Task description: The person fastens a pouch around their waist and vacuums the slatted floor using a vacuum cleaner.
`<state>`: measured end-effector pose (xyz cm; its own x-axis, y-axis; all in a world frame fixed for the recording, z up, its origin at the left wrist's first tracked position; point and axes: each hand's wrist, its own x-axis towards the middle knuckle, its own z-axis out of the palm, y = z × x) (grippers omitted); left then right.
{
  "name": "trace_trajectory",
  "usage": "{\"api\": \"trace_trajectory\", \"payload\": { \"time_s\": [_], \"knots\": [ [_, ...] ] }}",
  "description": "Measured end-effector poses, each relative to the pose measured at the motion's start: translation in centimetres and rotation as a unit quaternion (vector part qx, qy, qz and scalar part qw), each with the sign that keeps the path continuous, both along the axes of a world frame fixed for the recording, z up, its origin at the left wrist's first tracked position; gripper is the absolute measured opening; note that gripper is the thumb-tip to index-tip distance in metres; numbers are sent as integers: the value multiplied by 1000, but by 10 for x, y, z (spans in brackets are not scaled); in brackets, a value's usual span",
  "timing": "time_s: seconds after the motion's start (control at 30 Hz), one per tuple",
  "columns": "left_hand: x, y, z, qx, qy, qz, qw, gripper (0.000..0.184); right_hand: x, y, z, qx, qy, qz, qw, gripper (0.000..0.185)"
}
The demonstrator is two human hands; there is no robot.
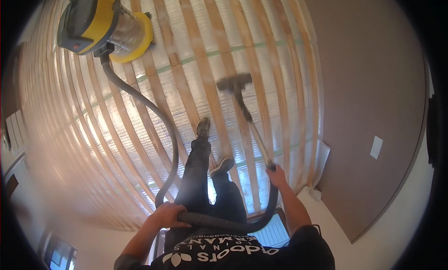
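Observation:
My left hand (168,216) is wrapped round the ribbed black vacuum hose (214,221) at my waist. Farther right, my right hand (276,176) grips the vacuum wand (261,144) near its upper end, where the hose joins it. The wand slants forward to a dark, wide floor nozzle (234,82), slightly blurred, on the foil and wooden battens. From my left hand the hose curves up to a yellow and black vacuum cleaner (109,27) with a see-through drum, at the upper left.
Wooden battens (219,23) run in rows over silver foil with green tape across it. My shoes stand among them. A brown wall (368,83) with a white plate (376,147) is on the right. Loose foil (321,165) curls at its foot.

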<state>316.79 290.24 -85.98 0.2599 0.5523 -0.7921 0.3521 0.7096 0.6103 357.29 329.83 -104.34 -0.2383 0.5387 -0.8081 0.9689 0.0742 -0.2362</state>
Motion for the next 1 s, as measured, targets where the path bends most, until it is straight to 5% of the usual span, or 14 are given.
{"api": "trace_trajectory", "payload": {
  "time_s": [0.13,0.23,0.3,0.4,0.63,0.83,1.0],
  "knots": [
    [-19,-5,2,46,41,77,995,59,-172,80,-121,66,93,41,993,70],
    [-22,-5,11,54,79,166,981,55,-324,125,-146,103,126,50,985,61],
    [-21,-6,10,41,104,212,971,53,-395,153,-165,94,117,76,986,72],
    [-21,-1,11,-7,88,248,965,53,-434,172,-178,69,58,92,992,72],
    [5,-13,11,33,51,219,974,56,-303,131,-196,1,-4,126,992,83],
    [37,-24,22,16,32,169,985,55,-170,64,-178,-19,-26,49,998,73],
    [82,-59,23,21,55,102,993,53,-48,7,-146,-92,-81,44,991,87]
  ]
}}
